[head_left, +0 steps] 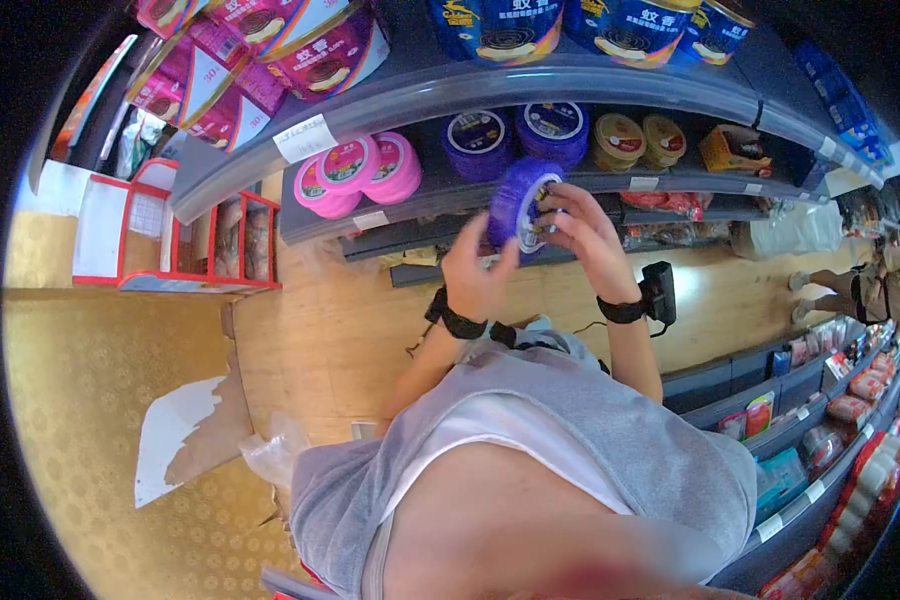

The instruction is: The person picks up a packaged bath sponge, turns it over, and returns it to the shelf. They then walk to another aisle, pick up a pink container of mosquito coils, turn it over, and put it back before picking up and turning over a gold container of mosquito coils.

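Note:
Both hands are closed on a round purple tub [507, 205] with a dark, pale-rimmed label, held tilted in front of the shelf. My left hand [477, 268] grips its lower left side. Fingers of my right hand [582, 232] press on the labelled face from the right. Behind it, similar purple tubs stand on the shelf in two stacks, a left stack [477, 145] and a right stack [553, 133]. Pink round tubs [350, 165] are piled to their left. Gold-lidded round tubs [620, 140] sit to their right.
Above, an upper shelf edge [530, 85] juts out, holding pink cans [325, 60] and blue cans [625, 30]. A red-and-white rack [195, 240] stands at left. Low shelves with packets [770, 410] run along the right. Another person [860, 290] stands far right.

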`<state>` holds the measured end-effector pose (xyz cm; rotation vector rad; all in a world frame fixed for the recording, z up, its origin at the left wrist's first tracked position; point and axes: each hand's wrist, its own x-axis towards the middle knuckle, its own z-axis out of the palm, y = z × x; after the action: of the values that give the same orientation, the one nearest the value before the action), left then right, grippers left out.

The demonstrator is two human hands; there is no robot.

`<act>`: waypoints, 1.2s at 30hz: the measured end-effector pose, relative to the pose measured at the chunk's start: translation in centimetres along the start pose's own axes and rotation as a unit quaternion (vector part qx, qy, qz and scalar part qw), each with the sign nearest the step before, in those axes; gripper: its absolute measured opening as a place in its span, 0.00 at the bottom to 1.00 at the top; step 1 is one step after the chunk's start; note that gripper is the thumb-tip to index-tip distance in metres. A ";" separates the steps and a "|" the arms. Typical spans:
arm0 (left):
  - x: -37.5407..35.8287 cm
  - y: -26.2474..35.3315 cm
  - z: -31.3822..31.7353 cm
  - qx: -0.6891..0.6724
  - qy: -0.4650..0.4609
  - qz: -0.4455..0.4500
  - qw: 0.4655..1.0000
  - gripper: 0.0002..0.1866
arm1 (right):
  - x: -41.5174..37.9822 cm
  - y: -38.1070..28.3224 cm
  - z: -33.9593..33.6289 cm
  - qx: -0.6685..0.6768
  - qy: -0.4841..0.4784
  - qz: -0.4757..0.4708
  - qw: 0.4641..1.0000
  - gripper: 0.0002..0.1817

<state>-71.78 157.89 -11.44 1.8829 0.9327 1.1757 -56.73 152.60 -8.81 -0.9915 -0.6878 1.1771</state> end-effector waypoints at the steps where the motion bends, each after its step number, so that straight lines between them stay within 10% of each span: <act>1: 0.4 0.2 0.0 -0.124 0.009 -0.135 0.983 0.19 | 0.0 0.2 0.0 -0.054 -0.032 -0.033 0.997 0.16; 4: 0.8 -2.6 0.0 -0.401 0.042 -0.305 0.863 0.14 | -0.5 -0.7 0.4 -0.095 -0.019 -0.071 0.993 0.19; 8: 0.5 -2.5 -0.4 -0.479 0.066 -0.300 0.822 0.15 | -0.4 0.6 -0.4 -0.138 0.073 -0.169 0.973 0.24; 14: -0.1 -2.3 -0.5 -0.503 0.026 -0.261 0.824 0.21 | -0.7 2.0 -0.3 -0.047 0.053 0.042 0.997 0.30; 36: -1.2 -6.2 -1.7 -0.403 -0.052 -0.319 0.856 0.19 | 12.9 8.3 -0.4 0.034 0.160 0.054 0.985 0.29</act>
<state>-74.94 160.16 -16.63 0.8453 0.7385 0.8337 -56.44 165.53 -17.09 -1.1402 -0.3400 1.0952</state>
